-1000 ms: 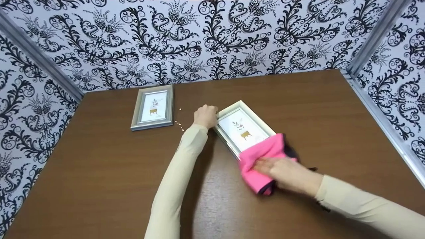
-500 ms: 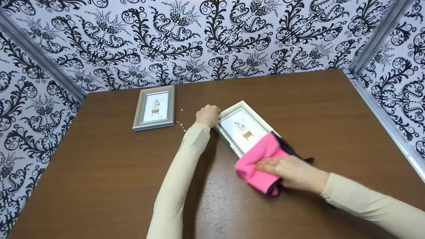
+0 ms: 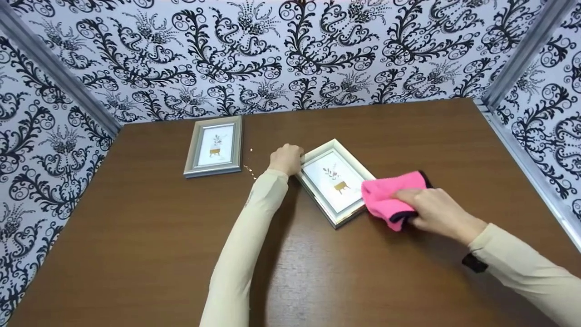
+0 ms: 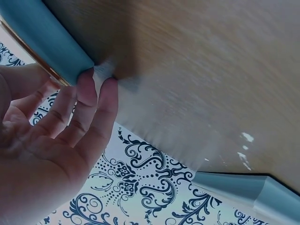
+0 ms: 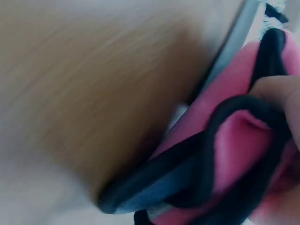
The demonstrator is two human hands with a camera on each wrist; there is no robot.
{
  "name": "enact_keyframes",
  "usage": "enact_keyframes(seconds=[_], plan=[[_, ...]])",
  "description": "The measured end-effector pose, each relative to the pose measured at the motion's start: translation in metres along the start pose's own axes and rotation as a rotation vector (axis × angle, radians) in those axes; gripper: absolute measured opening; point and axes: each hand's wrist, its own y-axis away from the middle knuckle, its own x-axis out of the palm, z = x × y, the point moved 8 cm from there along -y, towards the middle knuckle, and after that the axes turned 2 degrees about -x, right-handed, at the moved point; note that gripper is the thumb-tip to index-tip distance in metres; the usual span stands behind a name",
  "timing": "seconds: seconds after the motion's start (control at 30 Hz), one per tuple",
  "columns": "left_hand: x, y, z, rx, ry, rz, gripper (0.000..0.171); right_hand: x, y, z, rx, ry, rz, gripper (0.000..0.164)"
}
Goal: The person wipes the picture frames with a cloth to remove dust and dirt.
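Note:
A cream picture frame (image 3: 317, 198) with a drawing of a plant in a gold pot lies slanted on the table. My left hand (image 3: 286, 159) grips its far left corner; in the left wrist view the thumb and fingers (image 4: 86, 89) pinch the frame's edge (image 4: 49, 40). A pink cloth (image 3: 386, 195) with dark edging is bunched in my right hand (image 3: 438, 211), against the frame's right side. The right wrist view shows the cloth's folds (image 5: 241, 154) held by partly visible fingers. What lies under the cloth is hidden.
A second, silver-beige picture frame (image 3: 193, 152) lies at the back left of the brown table (image 3: 150, 245). Small pale flecks (image 3: 249, 170) are on the tabletop between the frames. Patterned walls (image 3: 254, 50) stand behind and at both sides.
My right hand and the cloth have moved right and away from me, from the frame's near end to its right side, uncovering the near corner. The left hand keeps its grip.

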Motion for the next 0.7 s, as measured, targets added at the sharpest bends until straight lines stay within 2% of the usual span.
enact_keyframes(seconds=[0.1, 0.17, 0.27, 0.33, 0.4, 0.53, 0.7], plan=[[0.001, -0.001, 0.0, 0.004, 0.002, 0.007, 0.01, -0.004, -0.012, 0.02, -0.086, -0.056, -0.072, 0.038], [0.001, -0.001, 0.001, 0.005, 0.001, 0.004, 0.009, 0.0, -0.024, 0.038, -0.183, -0.089, -0.06, 0.043], [0.0, -0.001, 0.0, 0.004, -0.005, 0.0, 0.008, 0.018, -0.041, 0.06, -0.305, -0.116, 0.04, 0.049], [0.002, -0.001, 0.0, 0.008, -0.008, 0.001, 0.007, 0.03, -0.05, 0.069, -0.335, -0.123, 0.132, 0.054], [0.004, -0.002, 0.0, 0.011, -0.012, -0.001, 0.007, 0.039, -0.058, 0.071, -0.321, -0.14, 0.202, 0.057], [0.003, -0.003, -0.001, 0.023, -0.023, -0.005, 0.009, 0.047, -0.077, 0.067, -0.231, -0.171, 0.312, 0.063], [-0.001, -0.003, -0.001, 0.035, -0.033, -0.009, 0.011, 0.057, -0.103, 0.06, -0.145, -0.181, 0.434, 0.063]])
